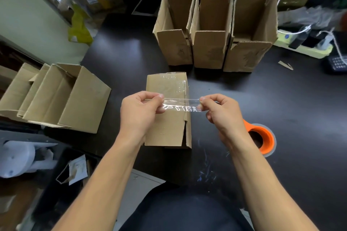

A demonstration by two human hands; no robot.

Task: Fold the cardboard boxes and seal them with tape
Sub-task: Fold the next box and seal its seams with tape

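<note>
On the dark table (pixel 262 99) a folded cardboard box (pixel 167 118) lies with its seam partly taped. Above its middle, the left hand (pixel 140 107) and the right hand (pixel 221 110) each pinch one end of a clear tape strip (pixel 181 105), stretched between them. Just beside the right wrist lies an orange tape roll (pixel 262 137).

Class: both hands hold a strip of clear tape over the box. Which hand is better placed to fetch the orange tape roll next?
Right hand: the orange tape roll lies beside its wrist; the left hand would cross the brown cardboard box.
</note>
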